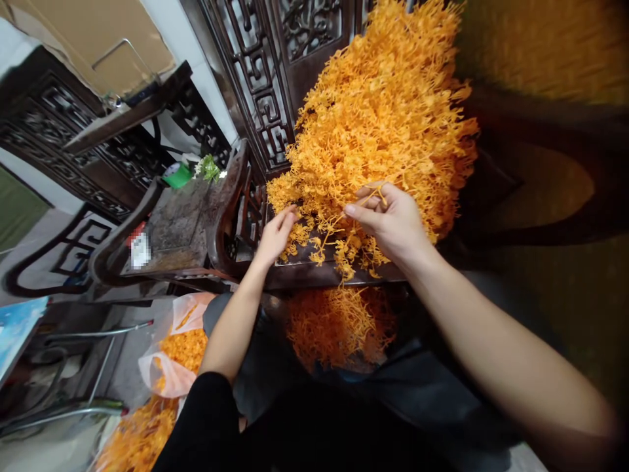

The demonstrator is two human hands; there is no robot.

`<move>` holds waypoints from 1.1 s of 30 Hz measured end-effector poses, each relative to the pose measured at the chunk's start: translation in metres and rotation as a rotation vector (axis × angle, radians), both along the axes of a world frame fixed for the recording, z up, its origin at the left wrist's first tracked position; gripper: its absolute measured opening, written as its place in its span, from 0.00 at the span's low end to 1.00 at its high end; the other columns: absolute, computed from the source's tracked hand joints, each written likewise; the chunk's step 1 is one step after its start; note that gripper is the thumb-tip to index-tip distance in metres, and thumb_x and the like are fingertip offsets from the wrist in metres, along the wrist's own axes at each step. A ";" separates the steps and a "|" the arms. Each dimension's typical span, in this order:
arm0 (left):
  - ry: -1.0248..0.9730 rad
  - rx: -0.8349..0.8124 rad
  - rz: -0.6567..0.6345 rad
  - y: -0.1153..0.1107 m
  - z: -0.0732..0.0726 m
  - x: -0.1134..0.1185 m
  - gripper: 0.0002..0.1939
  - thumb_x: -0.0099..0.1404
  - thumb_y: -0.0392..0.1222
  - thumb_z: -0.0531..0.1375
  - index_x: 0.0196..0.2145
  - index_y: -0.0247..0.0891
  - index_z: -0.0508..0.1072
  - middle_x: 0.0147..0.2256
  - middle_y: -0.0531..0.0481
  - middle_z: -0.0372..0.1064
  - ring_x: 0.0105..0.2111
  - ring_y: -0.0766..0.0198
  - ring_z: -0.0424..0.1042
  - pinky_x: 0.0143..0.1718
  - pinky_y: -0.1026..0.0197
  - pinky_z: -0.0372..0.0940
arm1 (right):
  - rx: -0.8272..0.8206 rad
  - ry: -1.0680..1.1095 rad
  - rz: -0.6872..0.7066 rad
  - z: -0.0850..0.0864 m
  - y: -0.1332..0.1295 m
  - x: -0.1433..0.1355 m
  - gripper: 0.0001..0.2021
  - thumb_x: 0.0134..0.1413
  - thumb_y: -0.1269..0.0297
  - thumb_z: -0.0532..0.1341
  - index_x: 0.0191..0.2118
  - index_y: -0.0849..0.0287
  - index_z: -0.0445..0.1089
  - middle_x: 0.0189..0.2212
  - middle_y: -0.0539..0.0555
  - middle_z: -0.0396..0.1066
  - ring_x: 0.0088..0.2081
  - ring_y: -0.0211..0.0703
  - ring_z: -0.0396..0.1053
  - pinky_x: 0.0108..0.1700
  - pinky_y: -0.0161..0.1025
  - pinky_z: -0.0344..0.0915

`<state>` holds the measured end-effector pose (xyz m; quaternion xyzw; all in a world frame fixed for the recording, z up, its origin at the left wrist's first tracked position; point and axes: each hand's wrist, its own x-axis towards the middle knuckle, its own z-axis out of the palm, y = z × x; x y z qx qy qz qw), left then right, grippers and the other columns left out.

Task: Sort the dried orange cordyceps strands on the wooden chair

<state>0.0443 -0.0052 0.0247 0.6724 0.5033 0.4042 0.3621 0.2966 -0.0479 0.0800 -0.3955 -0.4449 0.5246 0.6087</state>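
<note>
A tall heap of orange branching sprigs (388, 111), which look like artificial flower pieces, covers the seat of a dark carved wooden bench (304, 278). In front of the heap, my right hand (393, 219) is closed, with thumb and fingers pinching a thin orange sprig (378, 192). My left hand (276, 239) is at the heap's left edge, thumb and fingertips pressed together; whatever lies between them is too small to make out. Several loose sprigs (346, 252) hang over the bench edge between my hands. Below, between my knees, lies another mass of orange stems (339, 324).
Pale plastic bags (170, 373) with more orange pieces stand on the floor to the left. A dark wooden side table (177, 219) holds a green tape roll (177, 176) and a small white-flowered sprig (209, 168). Metal-legged furniture (98, 334) is at lower left.
</note>
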 end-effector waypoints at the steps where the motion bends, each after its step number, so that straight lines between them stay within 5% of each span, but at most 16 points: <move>1: -0.053 -0.035 -0.132 -0.015 0.007 0.008 0.32 0.73 0.63 0.53 0.64 0.38 0.68 0.62 0.34 0.70 0.58 0.50 0.75 0.54 0.48 0.72 | 0.001 -0.007 0.003 -0.001 -0.001 -0.001 0.24 0.39 0.57 0.78 0.38 0.55 0.66 0.24 0.47 0.65 0.23 0.34 0.62 0.21 0.33 0.54; 3: 0.003 -0.027 -0.268 -0.044 0.018 0.026 0.38 0.67 0.64 0.62 0.66 0.42 0.64 0.66 0.35 0.65 0.57 0.49 0.75 0.50 0.51 0.74 | 0.003 -0.017 0.004 -0.002 -0.003 -0.003 0.23 0.40 0.56 0.77 0.39 0.55 0.67 0.25 0.47 0.66 0.23 0.33 0.60 0.21 0.33 0.53; 5: 0.178 0.021 -0.220 -0.065 0.023 0.040 0.44 0.60 0.62 0.69 0.68 0.45 0.62 0.66 0.37 0.64 0.55 0.49 0.75 0.51 0.49 0.73 | 0.007 -0.017 -0.002 -0.003 -0.006 -0.005 0.23 0.41 0.57 0.77 0.39 0.55 0.67 0.27 0.48 0.67 0.23 0.33 0.59 0.21 0.33 0.52; 7: 0.291 0.108 -0.132 -0.076 0.022 0.048 0.39 0.62 0.59 0.69 0.65 0.43 0.65 0.62 0.38 0.69 0.55 0.49 0.75 0.55 0.46 0.71 | 0.020 -0.014 -0.014 -0.002 -0.009 -0.006 0.23 0.42 0.56 0.77 0.40 0.54 0.67 0.28 0.48 0.67 0.23 0.33 0.58 0.21 0.33 0.51; 11: 0.307 0.253 -0.105 -0.074 0.016 0.043 0.18 0.71 0.52 0.63 0.53 0.40 0.75 0.50 0.42 0.78 0.51 0.55 0.77 0.56 0.49 0.70 | 0.057 -0.022 -0.074 -0.002 -0.008 -0.001 0.24 0.42 0.54 0.77 0.40 0.53 0.65 0.27 0.47 0.62 0.23 0.34 0.57 0.22 0.34 0.50; 16: 0.279 0.368 -0.111 -0.073 0.028 0.027 0.14 0.72 0.47 0.62 0.50 0.39 0.79 0.44 0.44 0.81 0.41 0.60 0.80 0.47 0.55 0.73 | 0.019 -0.008 -0.182 -0.003 -0.003 0.008 0.25 0.39 0.61 0.79 0.40 0.54 0.66 0.23 0.44 0.60 0.20 0.32 0.53 0.21 0.34 0.46; 20: 0.209 0.394 -0.086 -0.084 0.047 0.019 0.09 0.71 0.45 0.64 0.43 0.41 0.83 0.28 0.51 0.79 0.28 0.63 0.76 0.37 0.57 0.73 | -0.036 0.048 -0.223 0.001 0.002 0.019 0.22 0.34 0.70 0.78 0.36 0.57 0.69 0.21 0.48 0.67 0.19 0.32 0.56 0.20 0.35 0.47; 24: 0.001 0.213 0.130 -0.086 0.058 0.003 0.10 0.66 0.48 0.68 0.40 0.40 0.84 0.25 0.51 0.78 0.20 0.67 0.71 0.25 0.62 0.68 | 0.063 0.099 -0.574 0.006 0.018 0.054 0.19 0.32 0.72 0.77 0.26 0.56 0.67 0.17 0.46 0.64 0.18 0.34 0.60 0.20 0.34 0.44; 26: -0.166 0.008 0.178 -0.077 0.051 -0.005 0.14 0.63 0.50 0.69 0.39 0.37 0.83 0.27 0.48 0.79 0.18 0.69 0.69 0.17 0.65 0.61 | 0.089 0.139 -0.653 0.006 0.024 0.069 0.21 0.31 0.70 0.79 0.26 0.54 0.64 0.14 0.42 0.57 0.16 0.34 0.58 0.20 0.33 0.40; 29: -0.270 -0.185 0.101 -0.049 0.021 -0.013 0.19 0.62 0.53 0.70 0.44 0.35 0.82 0.35 0.43 0.81 0.23 0.65 0.75 0.18 0.66 0.64 | 0.069 0.152 -0.411 0.007 0.023 0.069 0.24 0.26 0.66 0.81 0.27 0.54 0.66 0.13 0.40 0.57 0.12 0.31 0.51 0.18 0.34 0.38; 33: -0.027 -0.085 0.206 -0.004 -0.024 -0.018 0.19 0.66 0.49 0.66 0.50 0.36 0.81 0.46 0.38 0.80 0.35 0.57 0.81 0.33 0.56 0.76 | 0.051 0.168 -0.113 0.015 0.009 0.043 0.26 0.28 0.63 0.80 0.33 0.54 0.67 0.20 0.46 0.71 0.13 0.28 0.48 0.17 0.37 0.39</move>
